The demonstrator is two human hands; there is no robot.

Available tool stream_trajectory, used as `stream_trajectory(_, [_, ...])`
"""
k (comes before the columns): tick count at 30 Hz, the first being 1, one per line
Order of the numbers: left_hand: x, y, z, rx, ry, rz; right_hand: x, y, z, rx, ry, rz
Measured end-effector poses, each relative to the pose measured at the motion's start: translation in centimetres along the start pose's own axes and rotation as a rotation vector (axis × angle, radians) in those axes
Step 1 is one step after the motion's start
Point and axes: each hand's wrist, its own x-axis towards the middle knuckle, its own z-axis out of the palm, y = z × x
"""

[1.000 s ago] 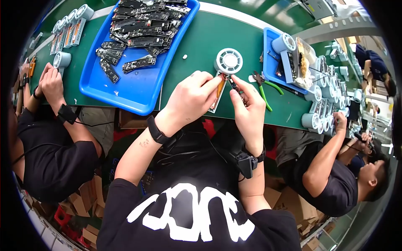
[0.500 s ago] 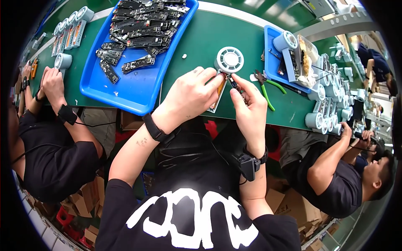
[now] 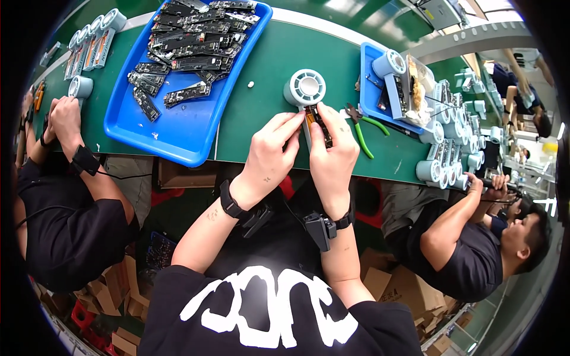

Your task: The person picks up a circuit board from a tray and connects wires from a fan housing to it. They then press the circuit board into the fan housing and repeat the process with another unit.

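A pale blue handheld fan point(image 3: 307, 88) lies in front of me on the green table, its round head away from me. Its handle is open and an orange strip shows inside. My left hand point(image 3: 270, 147) pinches the handle's left side just below the head. My right hand point(image 3: 335, 148) is closed on a narrow black circuit board point(image 3: 319, 127), which sits along the handle opening. Fingers cover part of both, so how deep the board sits is hidden. To the right of my right hand are green-handled cutters point(image 3: 363, 135).
A blue tray point(image 3: 178, 153) of several circuit boards stands on the left. At right, a smaller blue tray point(image 3: 363, 89) holds another fan point(image 3: 389, 63) and parts. Rows of fans point(image 3: 440, 132) stand beyond it. Co-workers sit on both sides point(image 3: 77, 213), point(image 3: 457, 243).
My right hand has brought the circuit board from an angle beside the handle into line with it. My hands have drawn closer together, and the whole view has shifted slightly.
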Motion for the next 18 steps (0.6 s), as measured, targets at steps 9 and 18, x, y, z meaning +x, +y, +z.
stream_trajectory(9, [0.1,-0.2,-0.2,-0.057,0.008,0.020,-0.2,0.0,0.8,-0.152,0.048,-0.118])
stream_trajectory(18, [0.0,-0.9,-0.5,-0.069,0.001,0.006,-1.0,0.4,0.8,-0.197,-0.004,-0.163])
